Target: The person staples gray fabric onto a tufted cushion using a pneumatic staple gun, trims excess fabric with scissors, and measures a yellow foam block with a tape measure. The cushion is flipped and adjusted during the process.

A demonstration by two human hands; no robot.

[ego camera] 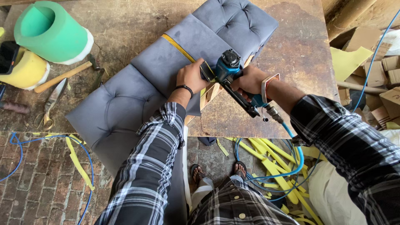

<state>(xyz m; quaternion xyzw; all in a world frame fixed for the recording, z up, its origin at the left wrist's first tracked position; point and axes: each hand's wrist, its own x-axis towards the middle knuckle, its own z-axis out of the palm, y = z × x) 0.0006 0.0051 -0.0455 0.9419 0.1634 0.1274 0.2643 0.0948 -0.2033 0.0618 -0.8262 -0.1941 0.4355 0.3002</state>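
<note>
Centrally, a blue and black pneumatic staple gun [233, 79] is gripped in the right hand [250, 81], whose fingers are wrapped closed around its handle, and its nose is pressed against the edge of a grey tufted upholstered panel [166, 71] lying across a worn wooden worktable [291, 46]. The left hand [191, 77] is curled shut and pressed down on the grey fabric just beside the gun's nose, so that the cloth is held against the panel's wooden frame [210, 93], which shows beneath the edge. A black band is worn on the left wrist, and both arms are covered by plaid sleeves. A thin yellow strip [177, 46] is seen running along a seam in the fabric near the left hand. A blue air hose [298, 156] is attached to the rear of the gun and hangs down toward the floor, where yellow foam offcuts [271, 164] are scattered near the person's sandalled feet. At the table's far left, a green foam roll [52, 31] and a yellow foam roll [25, 71] are placed, with a wooden-handled hammer [66, 76] and a pair of scissors [52, 102] lying well apart from the hands. Cardboard scraps [375, 66] are piled at the right.
</note>
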